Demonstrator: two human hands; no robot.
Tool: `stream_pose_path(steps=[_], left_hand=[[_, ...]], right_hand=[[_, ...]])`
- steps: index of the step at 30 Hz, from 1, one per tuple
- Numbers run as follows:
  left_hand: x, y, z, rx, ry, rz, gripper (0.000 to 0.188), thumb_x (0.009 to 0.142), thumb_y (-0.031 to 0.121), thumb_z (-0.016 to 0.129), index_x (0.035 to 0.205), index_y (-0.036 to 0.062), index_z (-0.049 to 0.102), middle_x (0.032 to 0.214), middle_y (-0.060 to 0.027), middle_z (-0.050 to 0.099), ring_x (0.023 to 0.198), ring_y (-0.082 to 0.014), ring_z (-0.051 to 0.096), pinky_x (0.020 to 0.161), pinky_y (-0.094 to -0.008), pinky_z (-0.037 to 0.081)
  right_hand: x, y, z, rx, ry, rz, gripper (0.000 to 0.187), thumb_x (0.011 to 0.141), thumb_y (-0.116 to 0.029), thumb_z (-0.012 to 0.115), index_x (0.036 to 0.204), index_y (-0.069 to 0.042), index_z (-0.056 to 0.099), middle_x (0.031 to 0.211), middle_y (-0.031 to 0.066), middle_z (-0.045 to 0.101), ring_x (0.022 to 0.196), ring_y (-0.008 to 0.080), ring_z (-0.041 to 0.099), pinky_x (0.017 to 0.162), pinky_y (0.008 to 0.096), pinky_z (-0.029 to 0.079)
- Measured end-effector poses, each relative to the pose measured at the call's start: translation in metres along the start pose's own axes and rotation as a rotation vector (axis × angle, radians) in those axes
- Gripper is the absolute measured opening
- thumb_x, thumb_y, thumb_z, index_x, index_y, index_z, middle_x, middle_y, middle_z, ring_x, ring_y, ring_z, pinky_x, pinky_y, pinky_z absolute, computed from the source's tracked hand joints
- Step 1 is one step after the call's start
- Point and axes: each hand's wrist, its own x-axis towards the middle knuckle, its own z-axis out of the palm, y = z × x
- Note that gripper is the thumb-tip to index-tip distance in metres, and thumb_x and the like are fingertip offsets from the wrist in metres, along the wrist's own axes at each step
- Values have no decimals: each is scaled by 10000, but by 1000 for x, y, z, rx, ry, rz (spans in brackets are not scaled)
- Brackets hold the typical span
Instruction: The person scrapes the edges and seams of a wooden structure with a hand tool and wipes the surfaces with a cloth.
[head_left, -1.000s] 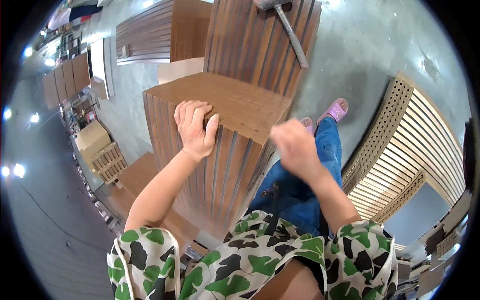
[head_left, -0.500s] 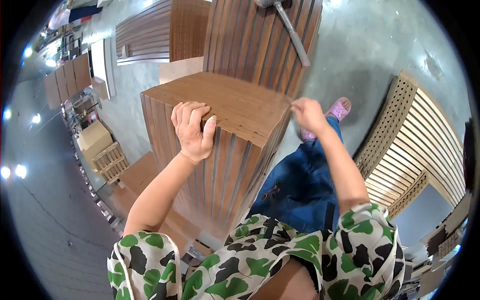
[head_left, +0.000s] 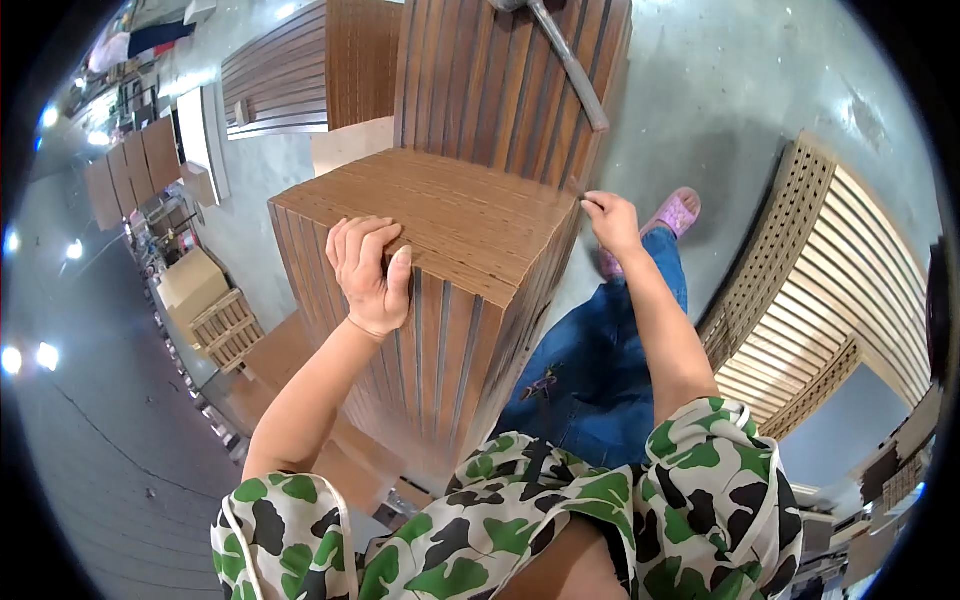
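Observation:
A tall stack of brown grooved wood panels (head_left: 430, 200), its sides striped with dark lines, stands in front of me. My left hand (head_left: 366, 272) is bent over its near left top edge, fingers on top and thumb alongside, gripping it. At the stack's far right corner, my right hand (head_left: 613, 222) is closed in a pinch. A small, thin, dark piece (head_left: 575, 187) sticks out from its fingertips toward the corner; its kind is too small and blurred to tell. Beyond lies a mallet (head_left: 570, 70) with a grey handle, on a further striped panel stack (head_left: 480, 90).
Another striped stack (head_left: 275, 70) stands at the far left. To the right are pale slatted panels (head_left: 800, 290) with a perforated edge. Brown cartons (head_left: 190, 280) and a wooden crate (head_left: 225, 325) sit on the left. My foot in a pink slipper (head_left: 680, 210) is on the grey floor.
The right hand has shifted slightly, and the thin dark piece at its fingertips now shows. The left hand stays on the edge. The whole view has slid a little.

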Motion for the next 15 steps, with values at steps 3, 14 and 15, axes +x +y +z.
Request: stream_pose_path(steps=[3, 14, 15], left_hand=[[1, 1, 2, -7, -1, 9, 255, 857, 258, 571, 966, 33, 625, 1008, -126, 625, 1013, -305, 563, 1024, -462, 321], [-1, -4, -10, 34, 10, -18, 256, 846, 269, 596, 956, 39, 622, 995, -114, 624, 1016, -298, 559, 1020, -459, 321], [2, 1, -4, 8, 16, -3, 253, 846, 266, 596, 954, 39, 622, 993, -113, 624, 1015, -297, 559, 1021, -458, 320]], right_hand=[[-14, -24, -2, 64, 34, -107, 152, 831, -161, 648, 910, -38, 693, 903, 176, 675, 875, 371, 639, 782, 426, 517], [-47, -123, -51, 205, 119, 87, 197, 876, -211, 639, 933, -34, 705, 920, 166, 689, 835, 319, 668, 768, 375, 521], [-31, -72, -37, 90, 109, 73, 197, 866, -207, 639, 925, -35, 712, 908, 187, 685, 846, 335, 666, 775, 390, 520]])
